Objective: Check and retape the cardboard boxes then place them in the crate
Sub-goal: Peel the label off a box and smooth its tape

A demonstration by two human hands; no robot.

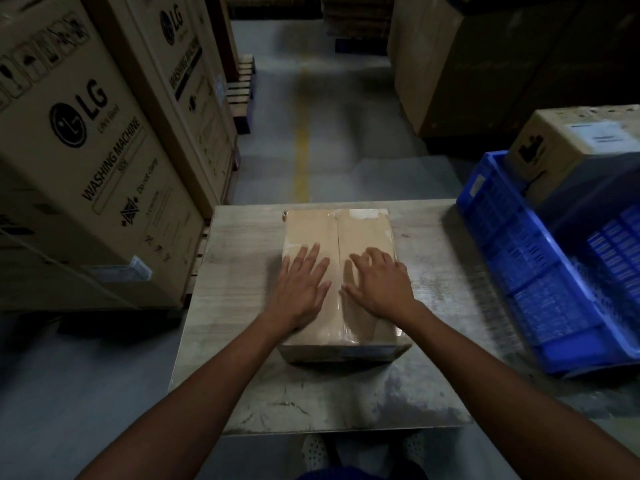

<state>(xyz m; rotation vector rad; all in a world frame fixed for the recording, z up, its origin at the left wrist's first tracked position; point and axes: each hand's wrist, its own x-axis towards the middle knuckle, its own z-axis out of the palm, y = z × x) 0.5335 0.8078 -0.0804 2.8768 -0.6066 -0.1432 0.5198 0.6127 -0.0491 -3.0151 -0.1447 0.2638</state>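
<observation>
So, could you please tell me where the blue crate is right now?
In the head view the blue crate lies at the right, by the table's right edge, with a labelled cardboard box at its far end.

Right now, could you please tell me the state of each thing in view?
Table box: closed, seam taped, lying on table.
Left hand: open, flat on that box.
Right hand: open, resting on that box.
Crate: holding crate box.
Crate box: closed, labelled.

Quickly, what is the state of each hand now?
Left hand: open, flat on the cardboard box.
Right hand: open, fingers slightly bent, resting on the same box.
</observation>
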